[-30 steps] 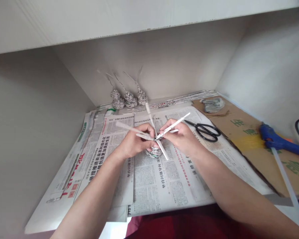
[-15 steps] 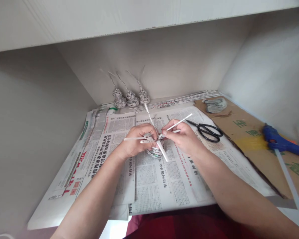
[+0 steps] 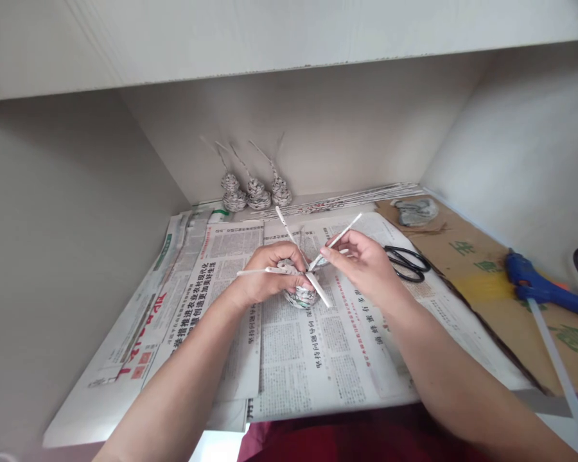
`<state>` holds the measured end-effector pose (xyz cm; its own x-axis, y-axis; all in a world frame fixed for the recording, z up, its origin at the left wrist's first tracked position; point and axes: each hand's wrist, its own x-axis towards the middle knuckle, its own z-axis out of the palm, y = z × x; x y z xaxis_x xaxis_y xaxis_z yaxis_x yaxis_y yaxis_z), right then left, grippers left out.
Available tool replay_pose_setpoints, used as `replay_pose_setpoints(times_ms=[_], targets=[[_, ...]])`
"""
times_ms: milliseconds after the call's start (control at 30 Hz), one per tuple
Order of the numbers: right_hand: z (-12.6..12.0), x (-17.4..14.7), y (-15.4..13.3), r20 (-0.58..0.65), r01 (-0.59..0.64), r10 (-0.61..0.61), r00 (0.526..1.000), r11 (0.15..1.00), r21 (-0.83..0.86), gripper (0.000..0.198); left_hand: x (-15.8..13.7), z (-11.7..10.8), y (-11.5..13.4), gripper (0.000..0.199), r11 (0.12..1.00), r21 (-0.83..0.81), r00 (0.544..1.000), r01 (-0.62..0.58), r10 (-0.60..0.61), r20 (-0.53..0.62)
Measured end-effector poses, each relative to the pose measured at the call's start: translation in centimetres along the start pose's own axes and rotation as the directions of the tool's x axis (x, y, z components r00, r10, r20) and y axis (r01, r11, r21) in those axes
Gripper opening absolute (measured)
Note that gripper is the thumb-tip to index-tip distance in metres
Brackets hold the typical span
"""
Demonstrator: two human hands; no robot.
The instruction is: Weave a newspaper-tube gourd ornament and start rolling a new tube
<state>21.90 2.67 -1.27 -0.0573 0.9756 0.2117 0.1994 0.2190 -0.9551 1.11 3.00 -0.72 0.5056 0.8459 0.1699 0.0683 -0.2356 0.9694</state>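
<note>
My left hand (image 3: 274,273) is closed around a round piece woven from rolled newspaper (image 3: 300,298), held over the newspaper-covered surface. Several white paper tubes stick out of it to the left, to the back and toward me. Between thumb and fingers, my right hand (image 3: 361,260) pinches one paper tube (image 3: 344,231), which slants up to the right from the top of the woven piece. Much of the weaving is hidden behind my left fingers.
Three gourd-shaped woven paper pieces (image 3: 259,194) stand at the back wall beside long paper sticks (image 3: 347,200). Black-handled scissors (image 3: 407,263) lie right of my right hand. A blue glue gun (image 3: 534,279) and a grey cloth-like bundle (image 3: 415,210) rest on cardboard (image 3: 472,256).
My right hand has moved slightly right, its fingers now further up the pinched tube, and covers the scissors' blades. My left hand keeps its hold on the woven piece. The view has shifted slightly.
</note>
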Motion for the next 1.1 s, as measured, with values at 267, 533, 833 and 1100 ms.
replay_pose_setpoints(times_ms=[267,533,833,1100], targets=[[0.0,-1.3,-0.8,0.225,-0.031,0.048,0.973,0.996,-0.079,0.036,0.0,0.1,0.0,0.034,0.999,-0.042,1.0,0.019,-0.018,0.005],[-1.1,-1.8,-1.5,0.021,0.27,-0.305,0.952,0.806,-0.526,0.031,0.1,-0.3,-0.9,0.033,0.988,-0.147,0.998,0.04,-0.033,0.053],[0.2,-3.7,-2.4,0.168,0.297,-0.262,0.95,0.925,-0.239,0.008,0.2,-0.2,-0.4,0.033,0.996,-0.081,0.999,0.047,-0.046,0.01],[1.6,-2.8,-1.5,0.191,-0.15,0.1,0.976,0.953,0.264,0.025,0.1,-0.2,-0.3,0.031,0.999,-0.031,0.999,-0.006,0.008,0.048]])
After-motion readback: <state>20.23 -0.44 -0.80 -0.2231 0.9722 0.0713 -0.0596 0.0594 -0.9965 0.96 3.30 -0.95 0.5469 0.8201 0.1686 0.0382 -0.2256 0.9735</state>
